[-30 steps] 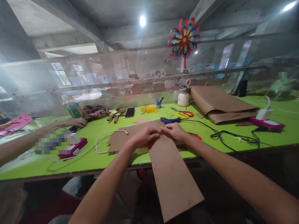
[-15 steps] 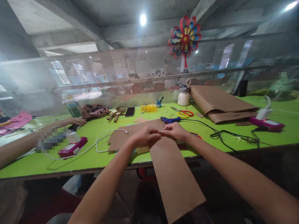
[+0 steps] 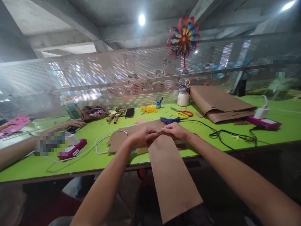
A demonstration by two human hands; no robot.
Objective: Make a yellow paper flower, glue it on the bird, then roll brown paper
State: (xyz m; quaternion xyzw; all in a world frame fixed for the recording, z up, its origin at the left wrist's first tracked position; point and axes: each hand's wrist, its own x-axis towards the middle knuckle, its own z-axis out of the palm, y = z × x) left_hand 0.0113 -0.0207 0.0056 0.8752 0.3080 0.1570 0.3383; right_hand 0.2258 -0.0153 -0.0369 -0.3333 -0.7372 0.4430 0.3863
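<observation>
A long strip of brown paper (image 3: 170, 175) runs from the green table (image 3: 94, 157) over its near edge toward me. My left hand (image 3: 141, 137) and my right hand (image 3: 176, 131) meet at the strip's far end, fingers pinched on its edge. Under them lies a wider brown paper sheet (image 3: 124, 136). A blue glue gun (image 3: 169, 120) lies just beyond my right hand.
Another person's arm (image 3: 35, 141) reaches in from the left near a pink box (image 3: 72, 149) and white cable (image 3: 103, 141). Red-and-yellow scissors (image 3: 184, 113), a white jar (image 3: 183, 97), folded brown sheets (image 3: 221, 105), black cord (image 3: 225, 136), a phone (image 3: 130, 112), mesh screen behind.
Both hands stay pinched on the strip's far end and have shifted slightly left. The strip's hanging end has swung a little to the left.
</observation>
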